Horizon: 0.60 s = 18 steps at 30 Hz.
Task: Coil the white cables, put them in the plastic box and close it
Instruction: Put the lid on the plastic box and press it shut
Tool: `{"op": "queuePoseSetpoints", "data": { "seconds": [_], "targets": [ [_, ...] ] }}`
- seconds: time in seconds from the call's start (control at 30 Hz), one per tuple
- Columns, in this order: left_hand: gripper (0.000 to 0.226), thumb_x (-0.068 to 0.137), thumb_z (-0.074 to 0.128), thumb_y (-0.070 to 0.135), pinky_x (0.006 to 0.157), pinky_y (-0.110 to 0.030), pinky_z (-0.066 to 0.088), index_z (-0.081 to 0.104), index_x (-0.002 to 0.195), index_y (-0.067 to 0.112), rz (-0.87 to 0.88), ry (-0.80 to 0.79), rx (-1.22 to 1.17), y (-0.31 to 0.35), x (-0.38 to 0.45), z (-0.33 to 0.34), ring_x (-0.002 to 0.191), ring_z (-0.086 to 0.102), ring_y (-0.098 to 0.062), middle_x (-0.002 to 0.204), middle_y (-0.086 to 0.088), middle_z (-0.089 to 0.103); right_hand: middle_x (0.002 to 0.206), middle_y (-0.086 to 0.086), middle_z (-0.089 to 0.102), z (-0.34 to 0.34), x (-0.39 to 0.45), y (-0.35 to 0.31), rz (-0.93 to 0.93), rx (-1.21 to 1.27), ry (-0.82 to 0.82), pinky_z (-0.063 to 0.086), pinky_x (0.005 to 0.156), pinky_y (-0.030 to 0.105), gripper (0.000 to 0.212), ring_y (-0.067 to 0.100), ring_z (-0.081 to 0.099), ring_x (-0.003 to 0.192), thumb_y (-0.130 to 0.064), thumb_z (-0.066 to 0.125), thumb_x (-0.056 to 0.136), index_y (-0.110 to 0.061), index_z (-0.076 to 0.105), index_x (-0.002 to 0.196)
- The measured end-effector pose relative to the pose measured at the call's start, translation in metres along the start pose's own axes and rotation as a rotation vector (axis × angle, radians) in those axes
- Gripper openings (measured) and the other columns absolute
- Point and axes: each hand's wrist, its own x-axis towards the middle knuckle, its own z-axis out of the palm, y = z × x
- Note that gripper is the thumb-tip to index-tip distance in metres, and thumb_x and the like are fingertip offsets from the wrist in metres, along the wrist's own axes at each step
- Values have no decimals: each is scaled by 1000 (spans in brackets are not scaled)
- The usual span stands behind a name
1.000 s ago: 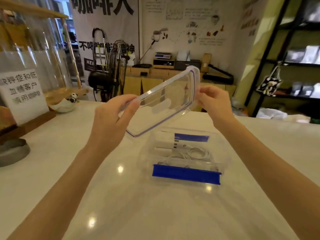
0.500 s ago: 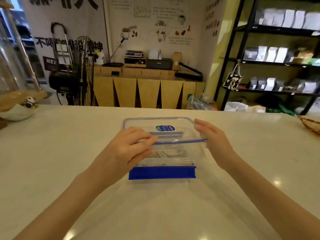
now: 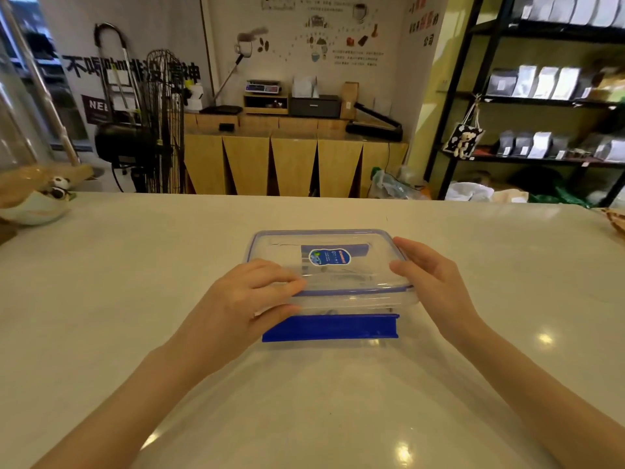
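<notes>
A clear plastic box [image 3: 382, 301] stands in the middle of the white counter [image 3: 304, 401]. Its clear lid [image 3: 368, 269], edged in blue and bearing a blue sticker, lies on top of it. The blue front latch [image 3: 329, 327] hangs open and flat toward me. My left hand [image 3: 243, 299] grips the lid's near left corner, fingers on top. My right hand [image 3: 436, 282] holds the lid's right edge. The white cables inside show only as faint shapes through the plastic.
A pale bowl with a small panda figure [image 3: 40, 204] sits at the counter's far left. A woven basket edge [image 3: 617, 220] shows at the far right. Behind the counter stand a fan [image 3: 159, 123], wooden cabinets and black shelves with bags.
The lid, held tilted in the air above the open box a second ago, has come down onto the box. Both hands followed it down and stay on its edges.
</notes>
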Motion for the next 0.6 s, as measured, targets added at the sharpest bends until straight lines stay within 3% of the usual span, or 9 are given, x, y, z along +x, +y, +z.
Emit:
{"op": "queuePoseSetpoints", "data": {
  "seconds": [0.13, 0.2, 0.27, 0.33, 0.4, 0.47, 0.53, 0.6],
  "targets": [
    [39, 82, 50, 39, 82, -24, 50, 65, 105, 12, -46, 8, -23, 0, 0, 3, 100, 52, -7, 106, -2, 68, 92, -26, 54, -1, -1, 2, 6, 3, -5, 45, 42, 7, 31, -2, 60, 70, -19, 55, 86, -31, 52, 114],
    [37, 81, 56, 41, 84, -25, 50, 65, 104, 13, -74, 20, -32, 2, 0, 5, 103, 54, -9, 107, -2, 68, 106, -19, 54, 1, 0, 3, 18, -71, -13, 46, 46, 7, 34, 0, 58, 77, -22, 53, 87, -29, 48, 120],
    [37, 79, 62, 40, 87, -29, 47, 64, 105, 13, -96, 33, -24, 5, 0, 7, 105, 57, -13, 109, -2, 68, 127, -11, 48, 0, -3, 4, -69, -294, 20, 46, 73, 12, 36, 1, 47, 101, -28, 51, 88, -29, 46, 124],
    [39, 76, 63, 41, 88, -27, 45, 63, 106, 15, -106, 36, 1, 7, 0, 8, 104, 58, -13, 110, -1, 67, 137, -9, 41, -3, -11, -3, -365, -518, 54, 30, 93, 18, 39, -1, 31, 118, -35, 48, 88, -26, 46, 126],
    [49, 70, 63, 46, 87, -26, 44, 61, 109, 16, -102, 1, 43, 6, -1, 8, 103, 58, -12, 113, -1, 66, 136, -8, 42, -4, -20, -11, -670, -660, -101, 27, 98, 18, 45, 1, 31, 124, -45, 46, 87, -23, 46, 126],
    [66, 65, 66, 56, 88, -28, 44, 55, 118, 18, -78, -86, 116, 6, -2, 8, 108, 55, -13, 121, -1, 62, 136, -1, 49, 0, -30, -15, -829, -843, -326, 33, 101, 25, 58, 9, 39, 126, -53, 51, 80, -21, 45, 128],
    [80, 59, 70, 58, 88, -31, 43, 48, 125, 20, -50, -168, 216, 8, -2, 12, 111, 52, -18, 128, -1, 57, 134, 4, 52, 6, -34, -15, -893, -1039, -445, 35, 102, 34, 73, 18, 45, 125, -56, 62, 71, -16, 43, 129],
    [81, 56, 76, 49, 85, -33, 44, 47, 125, 19, -49, -167, 268, 11, 0, 16, 109, 52, -21, 127, -3, 57, 131, 8, 55, 10, -36, -17, -880, -1105, -446, 39, 100, 38, 76, 23, 49, 122, -44, 74, 65, -11, 45, 127]
  ]
}}
